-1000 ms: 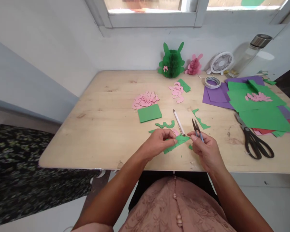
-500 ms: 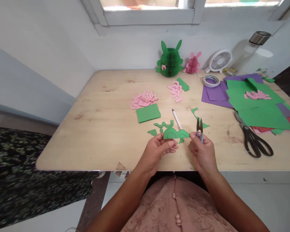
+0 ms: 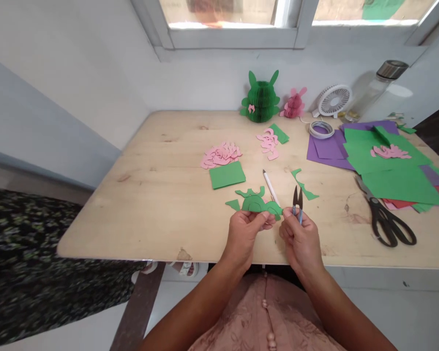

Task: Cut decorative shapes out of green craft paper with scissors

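Note:
My left hand [image 3: 246,234] is closed on the lower edge of a green paper cutout [image 3: 253,203] with rounded, scalloped humps and curved drawn lines. Its thumb lies in front, near the middle of the piece. At the cutout's right end, the fingertips of my right hand [image 3: 303,240] pinch or touch the tip; which of the two I cannot tell. Thread snips [image 3: 300,213] with blue handles are tucked in that same hand, dark blades pointing up and slightly apart. Green paper scraps [image 3: 233,204] lie just beyond, beside a white pen [image 3: 270,186].
Pink cutouts [image 3: 221,155] lie behind a folded green card [image 3: 227,175]. Black-handled scissors [image 3: 389,219] rest at right near stacked green sheets [image 3: 398,183] and a tape roll [image 3: 321,129]. Along the wall stand green [image 3: 261,102] and pink paper figures [image 3: 293,105], a fan [image 3: 334,101] and a bottle [image 3: 369,92].
My left hand has slid right along the cutout, its thumb now over the middle. The cutout tilts down to the right. My right hand and the snips shifted slightly left; the view tipped upward.

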`<state>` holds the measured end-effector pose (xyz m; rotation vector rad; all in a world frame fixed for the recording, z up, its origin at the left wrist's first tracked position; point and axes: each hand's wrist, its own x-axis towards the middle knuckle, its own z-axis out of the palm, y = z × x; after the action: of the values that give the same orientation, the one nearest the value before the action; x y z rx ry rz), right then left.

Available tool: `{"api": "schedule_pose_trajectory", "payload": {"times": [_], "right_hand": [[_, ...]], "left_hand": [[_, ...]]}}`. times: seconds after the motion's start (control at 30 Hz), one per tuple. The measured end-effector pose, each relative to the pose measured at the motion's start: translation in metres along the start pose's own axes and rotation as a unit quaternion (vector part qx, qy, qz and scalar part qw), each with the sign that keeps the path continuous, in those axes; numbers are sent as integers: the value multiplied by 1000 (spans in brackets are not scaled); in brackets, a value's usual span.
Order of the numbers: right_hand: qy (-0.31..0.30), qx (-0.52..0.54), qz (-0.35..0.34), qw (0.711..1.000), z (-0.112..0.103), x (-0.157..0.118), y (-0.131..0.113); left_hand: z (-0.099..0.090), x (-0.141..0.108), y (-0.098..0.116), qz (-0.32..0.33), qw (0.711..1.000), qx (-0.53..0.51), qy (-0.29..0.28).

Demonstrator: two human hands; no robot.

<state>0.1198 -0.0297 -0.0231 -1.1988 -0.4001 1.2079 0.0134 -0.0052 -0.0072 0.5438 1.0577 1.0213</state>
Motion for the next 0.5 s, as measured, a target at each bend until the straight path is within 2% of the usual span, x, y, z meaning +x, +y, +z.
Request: {"api": "schedule_pose_trajectory", "payload": {"times": [0.2,0.3,0.5], "right_hand": [[-77,-33,2,996,-15,-9,-7],[-108,-60,25,992,-21,-15,-7],[-125,-109,45,985,-22,-22,3]], "left_hand": [[-7,7,11,17,1000,7,-4],[-7,11,17,25,999,-11,-18],[-2,14,27,23,998,-31,-45]]}}
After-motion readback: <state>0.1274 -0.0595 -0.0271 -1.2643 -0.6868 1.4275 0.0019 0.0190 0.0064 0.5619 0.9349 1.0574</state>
